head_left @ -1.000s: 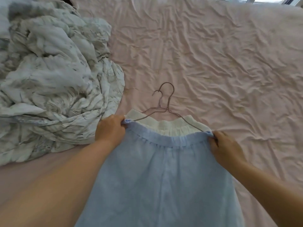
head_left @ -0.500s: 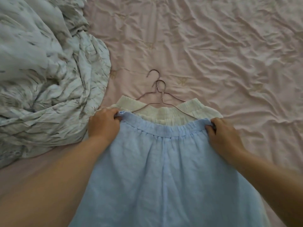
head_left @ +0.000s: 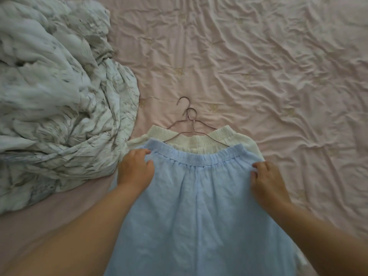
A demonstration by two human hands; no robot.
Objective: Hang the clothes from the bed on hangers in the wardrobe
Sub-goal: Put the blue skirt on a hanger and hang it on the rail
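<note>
A light blue garment (head_left: 199, 206) with an elastic waistband lies flat on the bed. It lies on top of a cream garment (head_left: 199, 143), whose waistband shows just beyond it. Two thin metal hangers (head_left: 191, 124) lie on the cream waistband, their hooks pointing away from me and their lower wires hidden under the blue cloth. My left hand (head_left: 135, 170) holds the blue garment at the left end of its waistband with curled fingers. My right hand (head_left: 266, 178) pinches the cloth just below the right end of the waistband.
A crumpled pale patterned duvet (head_left: 55, 100) is heaped on the left, close to my left hand. The wrinkled pink bedsheet (head_left: 258, 66) stretches away ahead and to the right. No wardrobe is in view.
The blue waistband has moved further up over the cream garment and now lies flatter. Both hands sit slightly lower on it than before. The view has closed in on the bed.
</note>
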